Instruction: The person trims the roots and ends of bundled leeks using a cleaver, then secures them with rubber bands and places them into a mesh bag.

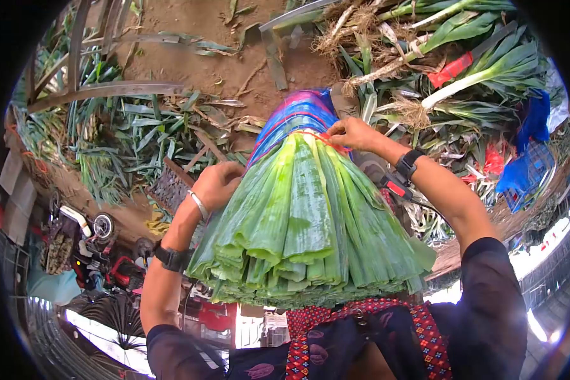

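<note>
A thick bundle of green leeks (304, 221) lies lengthwise in front of me, cut leaf ends toward my body. Its far end is wrapped in a blue and pink striped sheet (297, 114). My left hand (216, 183) is closed against the bundle's left side, a silver bracelet and a black watch on that arm. My right hand (354, 133) pinches a thin red string (326, 140) that runs across the bundle just below the sheet. A black watch is on my right wrist.
Loose leeks with roots (437, 69) are piled at the upper right, with a red-handled tool (451, 69) among them. Cut leaves (133, 139) litter the bare earth on the left. A blue plastic crate (525, 168) stands at the right. Metal bars (101, 92) cross the upper left.
</note>
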The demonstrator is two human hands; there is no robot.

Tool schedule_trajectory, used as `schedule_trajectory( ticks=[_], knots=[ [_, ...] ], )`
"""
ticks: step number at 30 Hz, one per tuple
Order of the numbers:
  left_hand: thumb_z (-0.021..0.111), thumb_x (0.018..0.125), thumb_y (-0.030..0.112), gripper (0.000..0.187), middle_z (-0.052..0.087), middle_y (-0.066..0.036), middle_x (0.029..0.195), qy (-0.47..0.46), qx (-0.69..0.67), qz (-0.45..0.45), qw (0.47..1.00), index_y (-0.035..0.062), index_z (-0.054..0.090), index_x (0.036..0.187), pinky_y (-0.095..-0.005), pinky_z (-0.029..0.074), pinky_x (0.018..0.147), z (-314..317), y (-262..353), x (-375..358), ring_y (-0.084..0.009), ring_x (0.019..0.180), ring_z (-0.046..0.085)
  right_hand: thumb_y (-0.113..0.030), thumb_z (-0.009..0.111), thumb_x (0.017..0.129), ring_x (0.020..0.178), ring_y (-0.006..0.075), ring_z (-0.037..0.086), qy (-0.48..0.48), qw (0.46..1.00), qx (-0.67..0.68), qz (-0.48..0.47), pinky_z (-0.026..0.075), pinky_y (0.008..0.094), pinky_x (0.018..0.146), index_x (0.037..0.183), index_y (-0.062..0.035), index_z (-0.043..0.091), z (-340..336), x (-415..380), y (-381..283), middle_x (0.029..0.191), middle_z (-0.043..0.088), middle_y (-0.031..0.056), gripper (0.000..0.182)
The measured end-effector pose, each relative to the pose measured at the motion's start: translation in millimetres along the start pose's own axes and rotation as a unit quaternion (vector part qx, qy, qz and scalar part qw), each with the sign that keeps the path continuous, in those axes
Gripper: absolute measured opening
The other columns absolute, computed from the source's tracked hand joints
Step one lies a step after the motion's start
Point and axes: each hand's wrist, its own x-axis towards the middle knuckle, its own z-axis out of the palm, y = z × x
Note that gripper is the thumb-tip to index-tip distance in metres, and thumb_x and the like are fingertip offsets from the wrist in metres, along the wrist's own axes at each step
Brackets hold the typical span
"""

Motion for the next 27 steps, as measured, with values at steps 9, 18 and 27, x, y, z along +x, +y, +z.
schedule_trajectory(
  ticks=[9,18,27],
  knots=[
    [0.056,0.078,0.01,0.019,0.062,-0.016,0.083,0.007,0.043,0.0,0.999,-0.0011,0.058,0.093,-0.0333,0.048,0.068,-4.9,14.2,1.9,-0.0267,0.076,0.061,-0.027,0.056,0.084,0.067,0.0223,0.061,0.294,0.952,0.044,0.076,0.049,0.0334,0.063,0.104,0.0019,0.05,-15.9,-29.9,147.4,0.079,0.063,0.0166,0.035],
    [0.055,0.076,0.007,0.019,0.061,-0.018,0.086,0.014,0.07,0.04,0.997,-0.0009,0.059,0.093,-0.0359,0.047,0.073,-6.8,18.0,7.5,-0.0325,0.083,0.06,-0.024,0.059,0.08,0.084,0.0281,0.062,0.2,0.978,0.011,-0.054,0.048,0.0365,0.076,0.098,-0.0024,0.063,5.2,-45.8,16.0,0.091,0.063,0.0159,0.028],
    [0.057,0.077,0.007,0.015,0.06,-0.016,0.08,0.079,0.044,-0.002,0.996,-0.0011,0.058,0.089,-0.0331,0.046,0.067,0.1,11.0,12.0,-0.0264,0.073,0.06,-0.019,0.058,0.075,0.073,0.0272,0.064,0.12,0.99,0.068,-0.029,0.05,0.0352,0.07,0.084,-0.0015,0.065,22.5,-13.3,12.0,0.082,0.066,0.0156,0.021]
  ],
)
